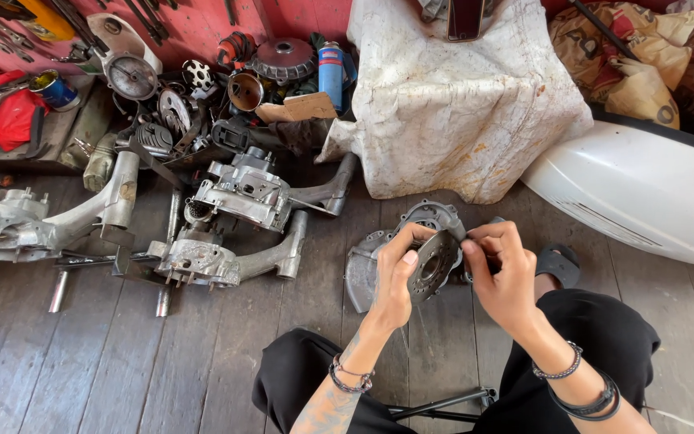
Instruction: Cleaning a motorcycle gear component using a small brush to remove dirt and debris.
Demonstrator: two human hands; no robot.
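My left hand (395, 277) grips the near edge of a round dark metal plate (434, 264) with a centre hole, held tilted above the floor. At the plate's right edge, my right hand (501, 269) has its fingers pinched; whether it holds a small part I cannot tell. Beneath the plate a grey engine case half (363, 269) lies on the wooden floor, partly hidden by my hands. My knees in black trousers frame the bottom of the view.
Several engine cases with swing arms (242, 193) lie on the planks (82, 354) at left. Loose parts, a blue can (330, 72) and tools crowd the back wall. A stained cloth-covered block (459, 104) and a white body panel (636, 193) stand at right. A sandal (557, 261) lies by my knee.
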